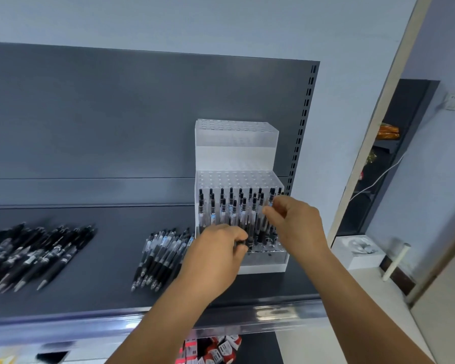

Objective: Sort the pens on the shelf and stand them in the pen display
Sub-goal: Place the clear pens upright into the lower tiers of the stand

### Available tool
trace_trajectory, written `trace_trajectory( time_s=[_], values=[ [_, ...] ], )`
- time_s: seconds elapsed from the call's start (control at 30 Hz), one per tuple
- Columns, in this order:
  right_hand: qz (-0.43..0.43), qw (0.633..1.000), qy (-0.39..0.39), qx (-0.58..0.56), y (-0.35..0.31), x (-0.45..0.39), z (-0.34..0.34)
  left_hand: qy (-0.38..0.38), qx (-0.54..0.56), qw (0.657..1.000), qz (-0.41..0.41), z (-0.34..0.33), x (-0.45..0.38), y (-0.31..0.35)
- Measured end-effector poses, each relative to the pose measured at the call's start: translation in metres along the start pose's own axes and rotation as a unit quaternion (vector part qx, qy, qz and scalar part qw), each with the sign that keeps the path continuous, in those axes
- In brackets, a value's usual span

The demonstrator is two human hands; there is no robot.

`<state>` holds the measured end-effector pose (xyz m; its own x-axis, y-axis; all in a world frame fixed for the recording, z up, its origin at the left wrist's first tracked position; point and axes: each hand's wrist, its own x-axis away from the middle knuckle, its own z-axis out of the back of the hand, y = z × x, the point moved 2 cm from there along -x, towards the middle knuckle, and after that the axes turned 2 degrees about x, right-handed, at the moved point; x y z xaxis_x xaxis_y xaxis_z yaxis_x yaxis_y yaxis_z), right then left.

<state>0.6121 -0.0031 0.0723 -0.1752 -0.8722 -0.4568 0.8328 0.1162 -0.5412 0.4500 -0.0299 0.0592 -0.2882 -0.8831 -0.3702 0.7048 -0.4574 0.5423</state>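
A clear acrylic, stepped pen display [241, 158] stands at the right end of the dark shelf [90, 258], its upper tiers showing bare holes while rows of clear-barrelled pens with black clickers [231, 208] stand upright in its lower front part. Just left of it a small pile of matching clear pens with black grips [160, 256] lies flat, tips toward the shelf's front edge, and well apart at the far left lies a larger heap of black pens [34, 256]
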Motion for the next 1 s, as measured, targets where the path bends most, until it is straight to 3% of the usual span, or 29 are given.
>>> trace_trajectory(
  time_s=[0.4, 0.57, 0.73, 0.87, 1.0],
  values=[
    [-0.027, 0.976, -0.133, 0.169, -0.006, 0.004, -0.012, -0.021, -0.059, 0.998, -0.003, 0.0, 0.007, -0.014],
    [-0.034, 0.989, -0.098, 0.108, -0.026, 0.027, -0.007, 0.002, -0.075, 0.997, -0.004, 0.01, 0.015, -0.031],
    [0.065, 0.989, -0.125, 0.052, -0.073, 0.053, -0.029, 0.002, -0.108, 0.994, 0.011, 0.028, 0.033, -0.067],
    [0.118, 0.976, -0.18, 0.033, -0.107, 0.074, -0.07, -0.051, -0.129, 0.989, 0.056, 0.036, 0.046, -0.114],
    [0.141, 0.957, -0.232, 0.102, -0.125, 0.09, -0.118, -0.143, -0.113, 0.981, 0.061, 0.036, 0.059, -0.151]
  ],
)
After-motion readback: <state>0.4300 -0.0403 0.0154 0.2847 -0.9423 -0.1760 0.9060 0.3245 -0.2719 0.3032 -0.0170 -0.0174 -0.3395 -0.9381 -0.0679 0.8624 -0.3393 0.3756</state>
